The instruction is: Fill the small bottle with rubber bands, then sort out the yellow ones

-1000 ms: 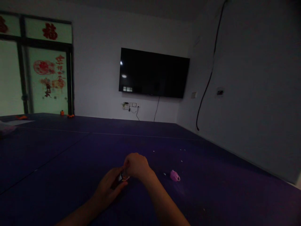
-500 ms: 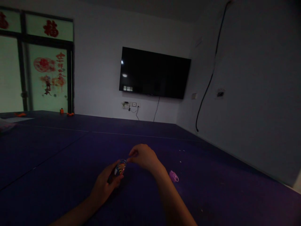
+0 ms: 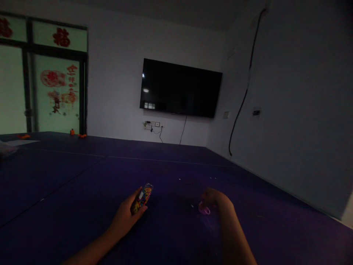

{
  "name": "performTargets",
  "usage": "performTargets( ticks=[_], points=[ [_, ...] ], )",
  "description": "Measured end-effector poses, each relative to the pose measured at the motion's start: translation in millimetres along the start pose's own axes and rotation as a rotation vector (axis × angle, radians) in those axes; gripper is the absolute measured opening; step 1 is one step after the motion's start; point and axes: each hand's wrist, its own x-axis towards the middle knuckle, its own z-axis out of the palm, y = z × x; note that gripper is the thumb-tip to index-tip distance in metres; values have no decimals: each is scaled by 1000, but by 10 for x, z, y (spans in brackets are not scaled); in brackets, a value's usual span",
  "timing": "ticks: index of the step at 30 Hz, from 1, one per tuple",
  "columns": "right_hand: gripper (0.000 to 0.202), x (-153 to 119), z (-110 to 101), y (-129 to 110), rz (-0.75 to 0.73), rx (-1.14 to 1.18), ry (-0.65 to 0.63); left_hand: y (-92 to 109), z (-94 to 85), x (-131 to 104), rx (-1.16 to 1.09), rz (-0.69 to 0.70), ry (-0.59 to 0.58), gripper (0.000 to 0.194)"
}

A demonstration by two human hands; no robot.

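My left hand [image 3: 127, 214] is closed around a small clear container [image 3: 143, 195] with colourful contents or print and a pale label patch. It is held tilted, its far end leaning up and to the right. To the right, my right hand [image 3: 216, 198] reaches down with its fingers bent over a small pink cap-like piece with a ring loop [image 3: 204, 209]. The fingertips touch the top of this piece and partly cover it; they are dark and a little smeared.
A wide dark purple surface [image 3: 154, 235] lies below, with tiny white bits scattered near my right hand. Orange objects [image 3: 82, 136] and a white sheet [image 3: 23, 142] lie at the far left. A television [image 3: 180, 88] hangs on the back wall; a black cable [image 3: 242, 99] hangs at the right.
My right hand has moved away from the container, rightward to the pink piece. My left hand has tilted the container, showing more of its side. Another white bit shows on the surface.
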Motion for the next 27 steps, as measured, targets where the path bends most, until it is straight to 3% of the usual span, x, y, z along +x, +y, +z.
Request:
performTargets(
  ticks=[4,8,11,13,16,18,27],
  points=[
    [13,40,105,60,49,106,-196,13,18,-13,7,-5,-54,48],
    [14,122,141,47,26,194,-226,34,18,-32,9,53,-25,40],
    [8,125,89,-110,-89,306,-176,43,5,-39,16,98,-2,39],
    [24,91,36,-295,-201,389,-161,44,-3,-39,11,118,-7,39],
    [36,22,-13,-603,-568,631,-229,47,-8,-40,-22,136,-28,38],
    [38,-8,-5,-767,-705,705,-279,55,-12,-44,-42,142,-32,37],
    [38,45,176,-989,-758,728,-305,83,-33,-57,-62,157,-85,38]
  ],
)
